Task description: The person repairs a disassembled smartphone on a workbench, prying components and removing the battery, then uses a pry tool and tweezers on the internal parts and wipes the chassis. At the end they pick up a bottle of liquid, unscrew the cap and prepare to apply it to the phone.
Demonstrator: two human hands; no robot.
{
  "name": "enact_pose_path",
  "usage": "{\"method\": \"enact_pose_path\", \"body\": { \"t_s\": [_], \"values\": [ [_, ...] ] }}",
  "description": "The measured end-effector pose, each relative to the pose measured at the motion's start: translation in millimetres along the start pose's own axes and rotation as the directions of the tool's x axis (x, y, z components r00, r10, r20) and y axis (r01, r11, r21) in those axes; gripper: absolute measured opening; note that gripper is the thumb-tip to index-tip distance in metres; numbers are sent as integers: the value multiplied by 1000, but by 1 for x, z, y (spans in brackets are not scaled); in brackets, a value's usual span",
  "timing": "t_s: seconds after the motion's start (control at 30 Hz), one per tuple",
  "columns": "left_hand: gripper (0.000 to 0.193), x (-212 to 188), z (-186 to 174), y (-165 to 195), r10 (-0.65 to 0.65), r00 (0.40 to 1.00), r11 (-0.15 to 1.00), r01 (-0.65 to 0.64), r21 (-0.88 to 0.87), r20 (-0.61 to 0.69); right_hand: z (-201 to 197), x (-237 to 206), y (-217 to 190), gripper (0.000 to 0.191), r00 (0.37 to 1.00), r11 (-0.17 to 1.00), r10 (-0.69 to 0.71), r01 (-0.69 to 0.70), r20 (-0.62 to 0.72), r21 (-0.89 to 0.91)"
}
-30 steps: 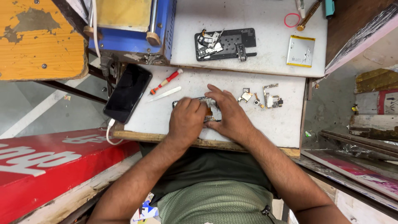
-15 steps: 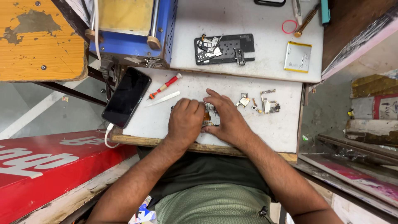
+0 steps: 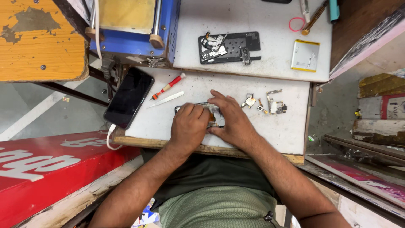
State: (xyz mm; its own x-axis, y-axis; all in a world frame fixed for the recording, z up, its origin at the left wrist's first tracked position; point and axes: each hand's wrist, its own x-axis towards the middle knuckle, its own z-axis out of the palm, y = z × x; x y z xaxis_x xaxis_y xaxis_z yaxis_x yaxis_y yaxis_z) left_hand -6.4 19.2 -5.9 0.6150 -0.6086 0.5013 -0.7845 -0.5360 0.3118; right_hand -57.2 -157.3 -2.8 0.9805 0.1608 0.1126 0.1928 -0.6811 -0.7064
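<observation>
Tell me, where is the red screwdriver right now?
The red screwdriver lies on the white worktop, between the black phone and the left hand.

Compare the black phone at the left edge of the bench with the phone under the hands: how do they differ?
The black phone lies whole, dark screen up, untouched, with a white cable at its lower end. The phone under the hands is opened, its insides showing, and both the left hand and the right hand rest on it. The black phone lies tilted; the opened one lies level. Both rest on the white bench.
</observation>
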Motion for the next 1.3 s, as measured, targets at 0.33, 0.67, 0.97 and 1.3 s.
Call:
{"method": "enact_pose_path", "body": {
  "t_s": [0.33,0.67,0.97,1.3],
  "values": [
    [15,-1,3,1,1,1000,1000,-1,17,-12,-2,2,-1,93,999,999,34,-34,11,19],
    [16,-2,-2,2,-4,999,1000,4,10,-39,-3,0,-5,94,999,999,-21,23,-44,33],
    [14,-5,-4,4,17,999,1000,-16,23,-43,-5,0,-5,93,998,999,-22,25,-57,48],
    [17,9,0,-5,-107,994,989,103,-104,-27,-7,2,-3,90,999,996,-31,34,-37,87]
  ]
}}
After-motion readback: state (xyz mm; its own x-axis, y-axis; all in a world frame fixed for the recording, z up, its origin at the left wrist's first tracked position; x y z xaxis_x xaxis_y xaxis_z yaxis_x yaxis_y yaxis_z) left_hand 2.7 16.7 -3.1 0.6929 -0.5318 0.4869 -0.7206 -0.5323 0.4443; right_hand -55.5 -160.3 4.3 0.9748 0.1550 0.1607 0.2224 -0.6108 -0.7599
